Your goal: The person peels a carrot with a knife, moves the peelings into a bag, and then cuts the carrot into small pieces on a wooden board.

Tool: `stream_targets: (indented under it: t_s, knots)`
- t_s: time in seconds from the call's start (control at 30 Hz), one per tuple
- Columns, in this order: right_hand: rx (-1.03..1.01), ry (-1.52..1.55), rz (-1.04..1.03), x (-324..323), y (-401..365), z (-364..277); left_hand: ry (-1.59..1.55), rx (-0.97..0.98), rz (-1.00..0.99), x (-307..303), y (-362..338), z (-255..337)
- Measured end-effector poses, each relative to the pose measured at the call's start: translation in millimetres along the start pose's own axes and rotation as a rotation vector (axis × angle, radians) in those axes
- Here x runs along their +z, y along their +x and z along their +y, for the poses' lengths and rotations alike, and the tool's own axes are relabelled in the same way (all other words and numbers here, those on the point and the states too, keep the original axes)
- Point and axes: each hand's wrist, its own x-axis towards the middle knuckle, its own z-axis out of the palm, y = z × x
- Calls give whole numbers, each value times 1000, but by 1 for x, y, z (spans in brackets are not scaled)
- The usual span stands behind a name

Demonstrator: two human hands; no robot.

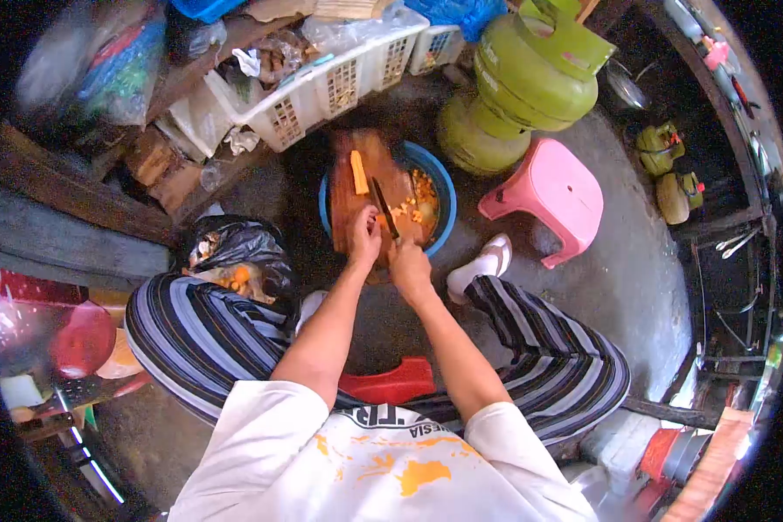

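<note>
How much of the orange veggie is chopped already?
Done: a pile of orange chunks sits in the blue basin. In hand: the right hand holds the knife while the left hand presses down beside it on the wooden board. Left: one long orange strip, uncut.
</note>
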Motion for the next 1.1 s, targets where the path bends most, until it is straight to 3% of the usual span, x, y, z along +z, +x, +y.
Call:
stream_targets:
  t_s: [0.03, 0.13, 0.23, 0.37, 0.53, 0.57, 0.67, 0.87, 0.97, 1.07, 1.1]
  knots:
    - [3, -5, 12, 12, 0, 7, -35, 54, 30, 3, 0, -3]
    - [-102, -78, 89, 18, 14, 7, -32, -79, -76, -1, 1, -9]
    - [-168, -34, 97, 7, 16, 8, -37, -63, -98, -3, 1, -12]
    - [-13, -69, 39, 13, -7, 5, 59, 23, -41, -4, -1, -3]
    - [-91, 15, 16, 12, 11, 10, 30, -33, -106, -13, 6, 21]
    - [-116, 7, -17, 14, 12, 13, 117, 83, -30, -11, 5, 18]
    - [-49, 35, -38, -20, -12, -10, 149, 157, 63, -10, 5, 22]
    - [21, 28, 55, 22, -11, -3, 35, 47, 8, -7, 4, 11]
    - [-94, 90, -7, 13, 1, 7, 67, 78, -24, -7, 6, 3]
    - [-54, 132, 1, 8, 8, 21, -92, -116, -19, -7, 9, 5]
    - [-89, 84, 18, 9, 12, 28, 13, -48, 33, -10, 18, 14]
